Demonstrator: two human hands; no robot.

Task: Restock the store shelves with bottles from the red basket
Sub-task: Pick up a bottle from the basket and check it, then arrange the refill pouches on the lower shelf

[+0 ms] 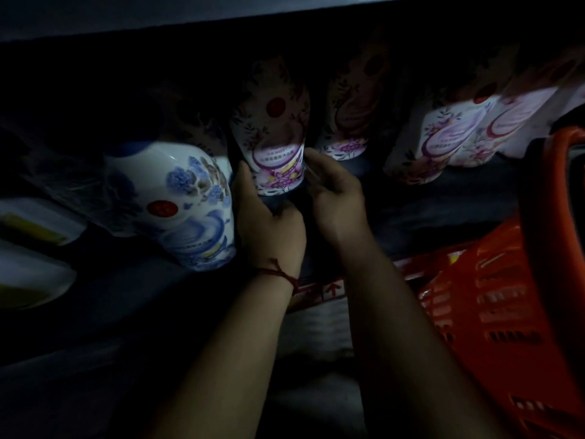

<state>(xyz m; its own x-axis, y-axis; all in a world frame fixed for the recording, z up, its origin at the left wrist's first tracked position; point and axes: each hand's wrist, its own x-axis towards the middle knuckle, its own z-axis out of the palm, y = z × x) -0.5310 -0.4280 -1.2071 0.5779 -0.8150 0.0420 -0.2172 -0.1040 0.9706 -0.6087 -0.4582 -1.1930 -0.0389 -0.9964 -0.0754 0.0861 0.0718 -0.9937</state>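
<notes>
Bottle, white plastic w/ purple floral label (273,147), stands on dark store shelf (443,210), mid row, set back from the front edge. Both the left hand (269,229) and right hand (335,198) grip its base, fingers curled round either side. Judged purpose: steady it and line it up w/ matching purple-label bottles (345,122) to the right. Blue-floral white bottle (190,204) sits just beside, left. Red plastic mesh basket (506,296) is near right, w/in reach for the next pick; contents not visible.

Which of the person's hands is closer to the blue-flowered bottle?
Left. The left hand sits right beside the blue-flowered bottle, gripping the purple-flowered bottle; the right hand holds that bottle's far side, farther away.
</notes>
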